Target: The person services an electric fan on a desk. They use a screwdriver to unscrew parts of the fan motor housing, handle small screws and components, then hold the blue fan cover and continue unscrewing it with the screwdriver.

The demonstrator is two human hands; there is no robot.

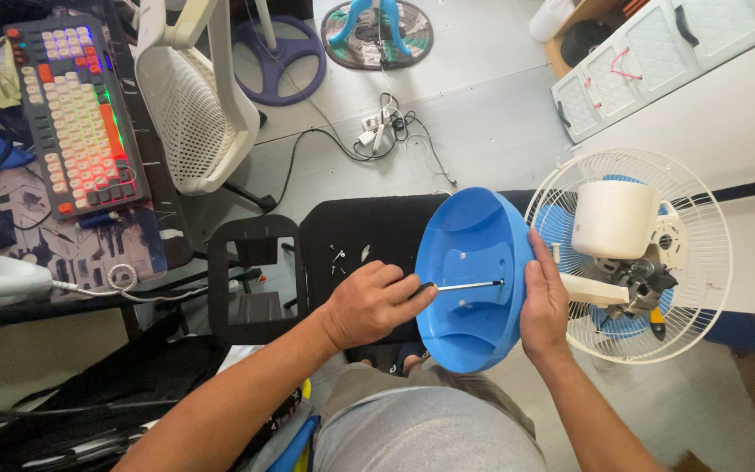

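Observation:
My left hand (373, 301) grips a screwdriver (469, 285), whose thin metal shaft reaches right into the hollow underside of a round blue fan base (469, 262). The tip touches the inner plate near its right side. My right hand (543, 301) holds the right rim of the blue base, steadying it on edge. Just right of it lies a fan (631, 253) with a white wire grille, blue blades and a cream motor housing (615, 218). The base rests above a black chair seat (356, 240).
Several small screws (340, 259) lie on the black seat. A white mesh chair (194, 105) stands at upper left beside a desk with a colourful keyboard (76, 109). A power strip with cables (377, 131) lies on the floor. White storage boxes (657, 61) sit upper right.

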